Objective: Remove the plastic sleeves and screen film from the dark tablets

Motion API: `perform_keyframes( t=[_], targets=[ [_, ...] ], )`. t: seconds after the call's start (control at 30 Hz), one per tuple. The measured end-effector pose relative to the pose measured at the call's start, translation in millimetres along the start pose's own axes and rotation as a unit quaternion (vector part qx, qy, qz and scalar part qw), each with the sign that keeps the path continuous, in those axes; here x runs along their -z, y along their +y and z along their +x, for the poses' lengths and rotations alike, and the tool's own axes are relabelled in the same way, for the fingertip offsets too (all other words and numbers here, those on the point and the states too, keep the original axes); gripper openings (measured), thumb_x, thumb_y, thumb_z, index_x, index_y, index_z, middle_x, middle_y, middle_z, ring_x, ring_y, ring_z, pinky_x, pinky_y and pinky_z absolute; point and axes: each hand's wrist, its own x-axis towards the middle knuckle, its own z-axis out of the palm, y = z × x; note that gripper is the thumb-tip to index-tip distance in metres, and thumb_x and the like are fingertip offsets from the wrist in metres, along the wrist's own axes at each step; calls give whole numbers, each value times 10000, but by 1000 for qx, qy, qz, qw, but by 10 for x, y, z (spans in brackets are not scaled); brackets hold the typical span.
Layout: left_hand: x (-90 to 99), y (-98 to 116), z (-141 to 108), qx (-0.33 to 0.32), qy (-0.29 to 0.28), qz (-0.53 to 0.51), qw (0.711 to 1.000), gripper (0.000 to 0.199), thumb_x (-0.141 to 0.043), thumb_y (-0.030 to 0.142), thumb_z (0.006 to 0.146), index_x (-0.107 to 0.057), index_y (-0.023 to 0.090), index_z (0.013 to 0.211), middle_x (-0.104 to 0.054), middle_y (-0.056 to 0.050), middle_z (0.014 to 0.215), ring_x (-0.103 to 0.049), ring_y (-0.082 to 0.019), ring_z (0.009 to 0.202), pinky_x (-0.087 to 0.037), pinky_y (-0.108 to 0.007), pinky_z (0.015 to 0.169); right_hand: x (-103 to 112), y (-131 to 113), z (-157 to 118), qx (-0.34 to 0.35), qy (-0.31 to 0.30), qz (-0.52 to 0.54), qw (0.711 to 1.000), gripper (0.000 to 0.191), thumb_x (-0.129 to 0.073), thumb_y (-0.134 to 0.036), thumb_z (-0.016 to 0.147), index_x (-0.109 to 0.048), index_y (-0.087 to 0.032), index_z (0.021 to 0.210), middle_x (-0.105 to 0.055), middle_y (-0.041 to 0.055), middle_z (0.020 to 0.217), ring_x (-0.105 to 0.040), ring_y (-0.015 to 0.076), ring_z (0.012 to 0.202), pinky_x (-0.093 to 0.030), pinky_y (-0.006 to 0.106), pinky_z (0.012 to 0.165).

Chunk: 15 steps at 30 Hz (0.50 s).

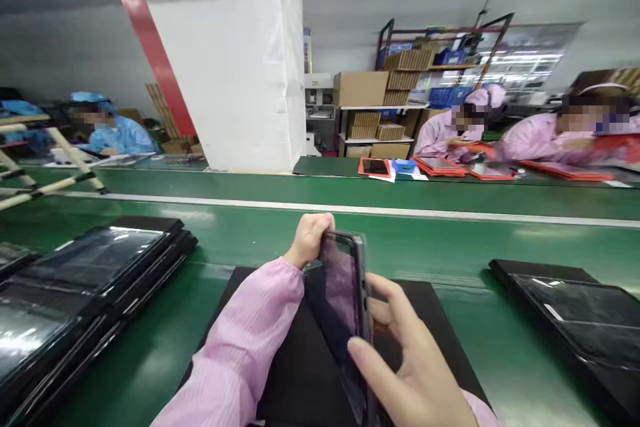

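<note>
A dark tablet-like device [345,307] with a glossy screen and grey edge stands tilted on its side above a black mat [300,373]. At its upper left corner, my left hand [313,237] grips it with the fingers closed round the edge. My right hand [410,353] is at the device's right side, fingers behind the edge and thumb near the front, apparently holding it. Both of my sleeves are pink. The mat lies on a green work surface [450,247].
Stacks of black trays with film-covered devices [100,257] are at the left; another such stack [575,313] lies at the right. Across the surface, people in pink [450,130] and blue [120,137] work near red-orange sheets [440,167]. A white pillar [225,67] rises behind.
</note>
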Motion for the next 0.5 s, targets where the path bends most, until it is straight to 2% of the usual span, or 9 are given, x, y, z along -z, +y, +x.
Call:
perform_keyframes(
  t=[0.13, 0.23, 0.37, 0.5],
  targets=[
    [-58, -24, -2, 14, -13, -23, 1000, 511, -456, 559, 861, -434, 213, 487, -387, 23, 469, -328, -113, 473, -266, -298, 508, 63, -27, 24, 5, -12, 27, 1000, 397, -463, -220, 1019, -391, -361, 1383, -587, -72, 714, -603, 109, 631, -514, 177, 652],
    [-48, -41, 17, 24, -16, -46, 999, 532, -473, 588, 859, -437, 210, 485, -391, 22, 473, -330, -114, 480, -277, -302, 516, 14, -63, 59, -5, -6, 35, 999, 350, -400, -220, 1053, -416, -366, 1371, -575, -71, 713, -589, 99, 621, -508, 159, 636],
    [26, -130, 79, 46, -3, -77, 996, 580, -498, 666, 839, -428, 212, 485, -380, 24, 477, -327, -112, 488, -280, -305, 519, -182, -69, 140, 1, 35, 61, 997, 385, -413, -212, 1055, -448, -371, 1403, -604, -69, 774, -602, 76, 640, -520, 130, 652],
    [89, -258, 154, 78, 16, -109, 991, 625, -532, 763, 772, -386, 225, 491, -342, 36, 473, -305, -107, 488, -269, -295, 494, -348, -25, 203, 25, 21, 68, 997, 459, -467, -218, 1036, -451, -319, 1484, -681, -39, 900, -667, 81, 760, -560, 138, 770]
  ],
)
